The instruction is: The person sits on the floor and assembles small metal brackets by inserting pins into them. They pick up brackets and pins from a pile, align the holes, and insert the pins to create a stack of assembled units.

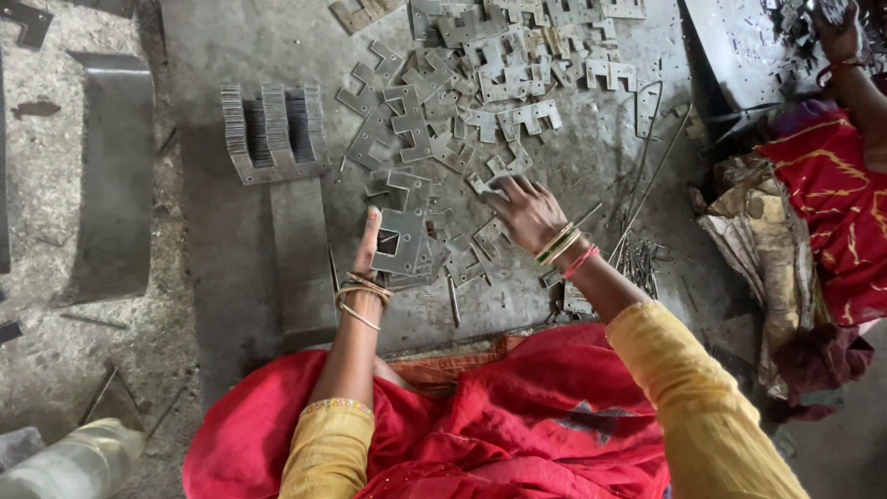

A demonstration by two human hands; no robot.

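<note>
My left hand (371, 248) grips a small stack of flat grey metal plates (403, 242) with a square notch, held just above the floor. To its right, my right hand (525, 212) reaches palm-down onto loose stamped plates (490, 185) lying on the floor, fingers spread over them. Both wrists wear bangles. A wide scatter of the same notched metal pieces (480, 74) spreads out beyond both hands.
A neat row of stacked plates (273, 129) stands on edge at the left on a metal sheet (231, 277). Thin metal rods (637, 259) lie at the right. Another person's arm (855, 83) and red cloth (832, 203) are at the far right. A folded metal piece (115, 166) lies left.
</note>
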